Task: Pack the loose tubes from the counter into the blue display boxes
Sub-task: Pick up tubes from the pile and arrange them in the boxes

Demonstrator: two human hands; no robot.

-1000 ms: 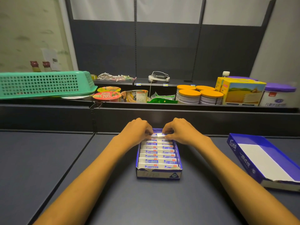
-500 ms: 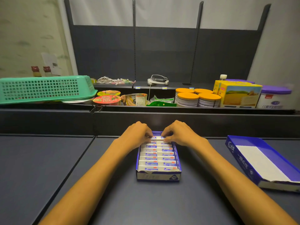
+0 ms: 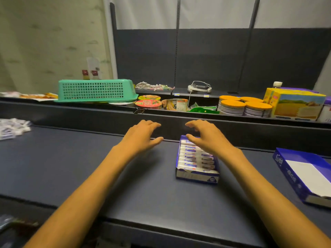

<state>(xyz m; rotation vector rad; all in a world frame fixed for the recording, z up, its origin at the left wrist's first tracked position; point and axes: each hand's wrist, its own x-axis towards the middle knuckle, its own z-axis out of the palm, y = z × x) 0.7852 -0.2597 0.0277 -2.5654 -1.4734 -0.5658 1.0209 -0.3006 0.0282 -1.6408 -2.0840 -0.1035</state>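
A blue display box (image 3: 197, 177) stands on the dark counter, holding a row of several white and blue tubes (image 3: 189, 158). My right hand (image 3: 207, 137) hovers over the box's far end, fingers spread and relaxed, holding nothing. My left hand (image 3: 141, 136) hangs over bare counter to the left of the box, fingers loose and empty. A heap of loose tubes (image 3: 12, 128) lies at the far left of the counter. A second blue display box (image 3: 304, 173) with a white bottom lies at the right, with no tubes in it.
Behind a low dark wall is a shelf with an upturned green basket (image 3: 95, 90), noodle cups (image 3: 148, 102), orange-lidded tins (image 3: 245, 107) and a yellow carton (image 3: 295, 104). The counter's front edge (image 3: 161, 224) runs close to me.
Both hands have lifted off the far end of the filled box and opened. My left hand has swung out to the left. The view has turned left, so the loose tubes now show.
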